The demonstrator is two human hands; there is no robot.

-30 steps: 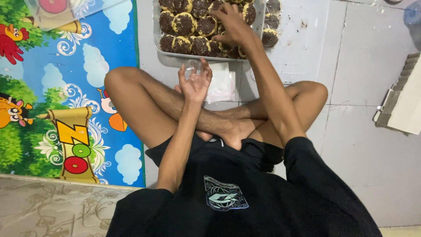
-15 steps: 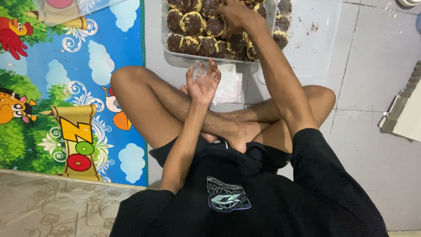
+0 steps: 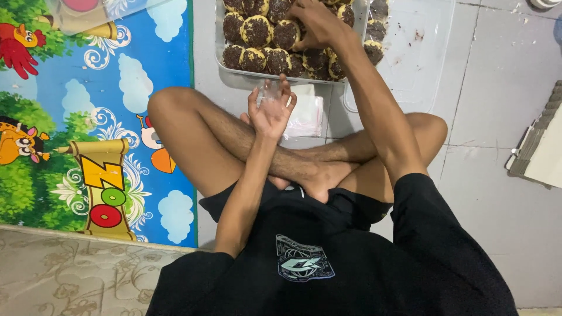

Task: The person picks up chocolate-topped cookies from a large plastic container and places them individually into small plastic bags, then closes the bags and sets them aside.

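I sit cross-legged on a tiled floor. My left hand [image 3: 270, 111] is raised palm up over my knee and holds a small clear plastic bag [image 3: 270, 93] open at its mouth. My right hand [image 3: 316, 23] reaches forward into a clear tray [image 3: 221, 58] packed with several round chocolate-sprinkled pastries [image 3: 257, 30]. Its fingers close around one pastry near the tray's middle. A stack of clear plastic bags [image 3: 305, 116] lies on the floor just beyond my left hand.
A colourful cartoon play mat [image 3: 93, 117] covers the floor to the left. A clear plastic lid [image 3: 421, 52] lies right of the tray. A patterned mattress edge [image 3: 70, 275] is at lower left; a stack of flat cardboard [image 3: 541, 146] sits far right.
The view has shifted slightly. My right hand has settled deeper among the pastries; my left hand stays up with the bag.
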